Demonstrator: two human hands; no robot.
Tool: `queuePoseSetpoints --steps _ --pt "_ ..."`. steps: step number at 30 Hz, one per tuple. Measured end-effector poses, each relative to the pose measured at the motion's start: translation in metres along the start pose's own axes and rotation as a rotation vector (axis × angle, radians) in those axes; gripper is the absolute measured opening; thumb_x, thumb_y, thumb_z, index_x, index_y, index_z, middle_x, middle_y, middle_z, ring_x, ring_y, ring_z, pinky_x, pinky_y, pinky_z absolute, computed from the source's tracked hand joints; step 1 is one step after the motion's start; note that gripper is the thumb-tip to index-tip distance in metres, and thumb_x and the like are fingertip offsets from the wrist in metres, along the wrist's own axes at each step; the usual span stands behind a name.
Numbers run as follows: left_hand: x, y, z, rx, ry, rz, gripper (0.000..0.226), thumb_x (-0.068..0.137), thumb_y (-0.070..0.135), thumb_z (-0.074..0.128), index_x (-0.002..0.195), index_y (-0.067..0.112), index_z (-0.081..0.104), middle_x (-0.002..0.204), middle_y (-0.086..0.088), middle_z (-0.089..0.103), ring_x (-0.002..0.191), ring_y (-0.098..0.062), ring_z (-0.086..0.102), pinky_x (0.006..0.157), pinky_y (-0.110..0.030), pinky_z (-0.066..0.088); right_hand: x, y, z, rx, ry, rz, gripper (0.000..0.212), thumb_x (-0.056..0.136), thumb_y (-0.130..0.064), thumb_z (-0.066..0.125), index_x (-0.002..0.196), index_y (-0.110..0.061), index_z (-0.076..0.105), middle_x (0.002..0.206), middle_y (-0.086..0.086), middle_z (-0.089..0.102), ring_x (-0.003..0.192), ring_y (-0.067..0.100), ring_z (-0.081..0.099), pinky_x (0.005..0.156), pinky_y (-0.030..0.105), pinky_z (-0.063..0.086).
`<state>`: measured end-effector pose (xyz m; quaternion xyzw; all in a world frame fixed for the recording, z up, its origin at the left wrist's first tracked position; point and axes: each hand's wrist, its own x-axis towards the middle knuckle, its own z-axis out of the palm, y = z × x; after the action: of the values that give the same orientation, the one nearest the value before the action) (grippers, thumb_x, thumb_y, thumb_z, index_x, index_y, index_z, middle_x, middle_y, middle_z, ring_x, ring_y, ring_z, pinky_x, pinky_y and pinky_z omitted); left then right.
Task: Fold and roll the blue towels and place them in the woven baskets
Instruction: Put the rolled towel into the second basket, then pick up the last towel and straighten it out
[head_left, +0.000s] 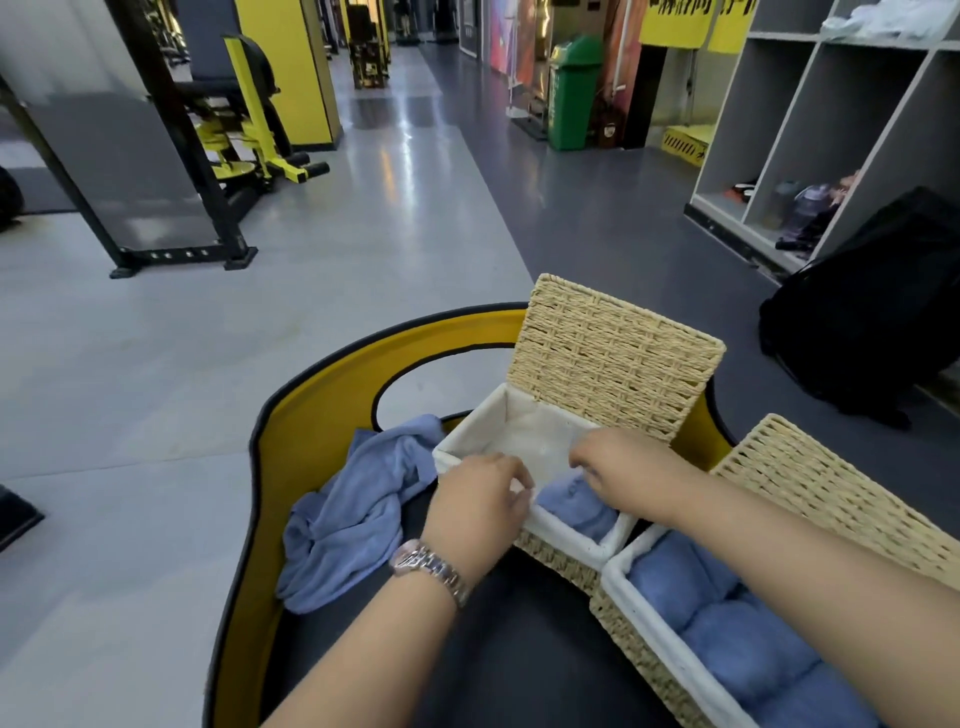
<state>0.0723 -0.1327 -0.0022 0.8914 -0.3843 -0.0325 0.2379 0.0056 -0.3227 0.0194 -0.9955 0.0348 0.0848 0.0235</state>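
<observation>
A woven basket with a white liner and a raised lid stands on a dark pad in front of me. One rolled blue towel lies in its near end. My left hand rests on the basket's near-left rim, fingers curled over the liner. My right hand reaches into the basket and touches the rolled towel's top. A second woven basket at the lower right holds several rolled blue towels. Loose blue towels lie crumpled to the left.
The pad sits in a yellow, black-edged frame. Grey cubby shelves and a black bag are at the right. Yellow gym machines stand at the back left on a grey floor, and a green bin is farther back.
</observation>
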Motion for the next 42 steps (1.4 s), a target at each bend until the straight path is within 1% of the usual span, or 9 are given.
queuePoseSetpoints --steps 4,10,15,19,29,34,36,38,42 --pt "-0.027 -0.067 -0.021 0.063 0.075 -0.225 0.014 0.089 0.019 0.050 0.088 0.019 0.065 0.081 -0.003 0.069 0.079 -0.026 0.063 0.066 -0.037 0.049 -0.016 -0.050 0.001 0.155 0.253 -0.032 0.019 0.094 -0.017 0.045 0.080 -0.013 0.057 0.076 0.001 0.057 0.073 0.020 0.051 0.067 0.037 0.043" --pt "-0.053 -0.131 -0.019 0.303 0.027 -0.443 0.047 0.089 0.035 0.057 0.134 0.033 0.043 0.140 -0.015 0.037 0.121 -0.036 0.041 0.092 -0.041 0.041 -0.008 -0.123 0.047 0.306 0.214 -0.152 0.022 0.082 -0.015 0.046 0.090 -0.017 0.066 0.091 0.004 0.066 0.090 0.025 0.060 0.079 0.038 0.049" --pt "-0.053 -0.139 -0.023 0.406 -0.029 -0.511 0.047 0.087 0.030 0.058 0.129 0.015 0.044 0.109 -0.011 0.065 0.102 -0.033 0.060 0.077 -0.034 0.041 -0.004 -0.152 0.067 0.317 0.152 -0.150 0.021 0.087 -0.009 0.050 0.100 -0.012 0.066 0.099 0.008 0.063 0.097 0.028 0.057 0.079 0.039 0.048" --pt "-0.063 -0.131 -0.025 0.422 -0.090 -0.434 0.026 0.089 0.029 0.052 0.110 0.014 0.056 0.106 -0.011 0.065 0.100 -0.033 0.059 0.078 -0.033 0.038 -0.015 -0.157 0.070 0.333 0.088 -0.084 0.025 0.090 -0.009 0.046 0.109 -0.013 0.062 0.106 0.007 0.060 0.100 0.027 0.056 0.080 0.038 0.048" --pt "-0.140 -0.040 -0.096 -0.216 0.083 -0.105 0.025 0.085 0.007 0.052 0.109 0.014 0.058 0.096 -0.006 0.067 0.087 -0.026 0.062 0.074 -0.038 0.050 -0.097 -0.134 0.020 0.346 0.183 0.071 0.055 0.084 -0.030 0.064 0.131 -0.017 0.041 0.127 0.010 0.055 0.118 0.032 0.051 0.096 0.045 0.045" --pt "-0.179 0.011 -0.116 -0.283 -0.054 0.096 0.013 0.085 0.004 0.050 0.091 0.013 0.057 0.083 -0.005 0.063 0.080 -0.024 0.060 0.071 -0.045 0.051 -0.145 -0.130 -0.005 0.768 0.154 0.088 0.088 0.082 -0.028 0.070 0.151 -0.025 0.015 0.146 0.002 0.041 0.132 0.020 0.041 0.101 0.033 0.039" --pt "-0.192 0.022 -0.114 -0.307 -0.063 0.121 0.019 0.082 -0.002 0.050 0.083 0.015 0.056 0.078 0.000 0.061 0.076 -0.018 0.058 0.068 -0.038 0.048 -0.159 -0.134 -0.005 0.834 0.098 0.079 0.077 0.080 -0.031 0.072 0.145 -0.025 0.030 0.128 -0.001 0.054 0.120 0.016 0.050 0.094 0.030 0.042" --pt "-0.203 0.023 -0.109 -0.323 -0.064 0.106 0.026 0.079 -0.005 0.052 0.082 0.020 0.058 0.080 0.007 0.062 0.077 -0.009 0.058 0.068 -0.032 0.048 -0.166 -0.137 -0.004 0.622 0.026 0.122 0.033 0.088 -0.034 0.062 0.117 -0.018 0.058 0.104 0.004 0.065 0.103 0.022 0.060 0.080 0.031 0.045" --pt "-0.217 0.006 -0.103 -0.330 -0.052 -0.028 0.022 0.083 0.013 0.069 0.098 0.027 0.064 0.095 0.017 0.067 0.089 0.000 0.061 0.079 -0.027 0.053 -0.176 -0.133 -0.012 0.653 0.076 0.164 0.018 0.092 -0.037 0.050 0.085 -0.025 0.062 0.079 -0.003 0.064 0.082 0.020 0.060 0.063 0.029 0.044"
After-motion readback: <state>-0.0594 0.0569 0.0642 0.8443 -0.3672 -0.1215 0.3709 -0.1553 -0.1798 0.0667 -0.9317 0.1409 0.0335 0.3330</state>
